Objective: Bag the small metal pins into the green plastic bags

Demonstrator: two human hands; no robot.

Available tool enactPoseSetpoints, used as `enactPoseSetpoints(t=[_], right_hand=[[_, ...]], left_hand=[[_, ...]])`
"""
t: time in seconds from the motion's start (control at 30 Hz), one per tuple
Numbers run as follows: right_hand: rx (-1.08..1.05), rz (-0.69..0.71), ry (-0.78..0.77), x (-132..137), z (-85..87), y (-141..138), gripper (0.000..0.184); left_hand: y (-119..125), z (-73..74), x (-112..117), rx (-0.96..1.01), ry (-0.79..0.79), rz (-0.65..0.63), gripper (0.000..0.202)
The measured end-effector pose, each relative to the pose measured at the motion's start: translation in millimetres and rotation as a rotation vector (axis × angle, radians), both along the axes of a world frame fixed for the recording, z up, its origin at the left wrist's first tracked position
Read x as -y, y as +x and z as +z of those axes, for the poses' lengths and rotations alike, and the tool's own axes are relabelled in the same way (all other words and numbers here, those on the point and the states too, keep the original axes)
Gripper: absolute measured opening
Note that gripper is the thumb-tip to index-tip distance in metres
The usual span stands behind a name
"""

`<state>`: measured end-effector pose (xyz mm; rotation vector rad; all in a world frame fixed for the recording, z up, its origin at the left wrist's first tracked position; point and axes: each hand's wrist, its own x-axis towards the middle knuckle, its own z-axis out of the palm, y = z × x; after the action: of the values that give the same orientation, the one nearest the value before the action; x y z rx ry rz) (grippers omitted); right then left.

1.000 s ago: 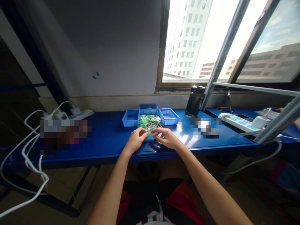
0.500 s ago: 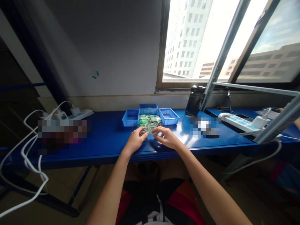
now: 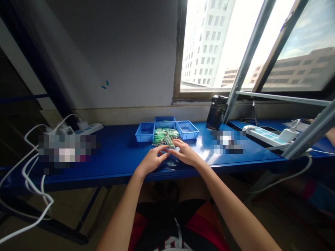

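Observation:
A small clear packet with green in it (image 3: pixel 169 142) is held up at the near side of a pile of similar green packets (image 3: pixel 165 134). My right hand (image 3: pixel 184 152) pinches the packet from the right, its index finger along the side. From the left, the fingertips of my left hand (image 3: pixel 153 159) meet its lower end, close against the right fingers. What is inside the packet is too small to make out. Thin dark pieces stick out around the pile's edges.
Blue bins stand round the pile: a left bin (image 3: pixel 144 132), a back bin (image 3: pixel 164 122) and a right bin (image 3: pixel 187 130). A black bottle (image 3: pixel 216 112) is farther right on the blue table (image 3: pixel 115 153). Power strips (image 3: pixel 269 136) and white cables (image 3: pixel 28 174) lie at the sides.
My hands have come closer together, and the packet now stands more upright between the fingers. The pile shows more openly behind them. The view has shifted slightly.

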<state>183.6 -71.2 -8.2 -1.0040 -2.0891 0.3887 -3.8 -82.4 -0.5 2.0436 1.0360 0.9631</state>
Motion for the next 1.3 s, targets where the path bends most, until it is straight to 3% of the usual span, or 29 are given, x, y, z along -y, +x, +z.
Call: enactPoseSetpoints(t=[0.1, 0.2, 0.37, 0.53, 0.77, 0.9, 1.13, 1.3], right_hand=[[0.027, -0.008, 0.021, -1, -0.6, 0, 0.024], [0.033, -0.011, 0.046, -3, -2.1, 0, 0.023], [-0.097, -0.001, -0.048, -4, -4.5, 1, 0.021], [-0.183, -0.025, -0.131, -3, -4.1, 0, 0.022], [-0.073, -0.061, 0.055, -5, -1.5, 0, 0.019], [-0.025, -0.137, 0.029, -5, -3.0, 1, 0.021], [-0.12, -0.008, -0.092, -4, -3.4, 2, 0.023], [-0.113, 0.003, -0.112, -6, -5.9, 3, 0.031]], left_hand=[[0, -0.1, -1, -0.001, 0.035, -0.002, 0.029], [0, -4.4, -6, 0.049, 0.043, 0.079, 0.025], [-1, -10.0, -14, 0.195, -0.077, 0.187, 0.035], [-1, -6.5, -10, 0.164, -0.075, 0.122, 0.041], [-2, -4.6, -8, 0.147, -0.045, 0.117, 0.034], [-2, -4.5, -8, 0.143, -0.068, 0.111, 0.038], [-4, -10.1, -12, 0.114, -0.04, 0.133, 0.034], [-4, -11.3, -12, 0.158, -0.041, 0.134, 0.029]])
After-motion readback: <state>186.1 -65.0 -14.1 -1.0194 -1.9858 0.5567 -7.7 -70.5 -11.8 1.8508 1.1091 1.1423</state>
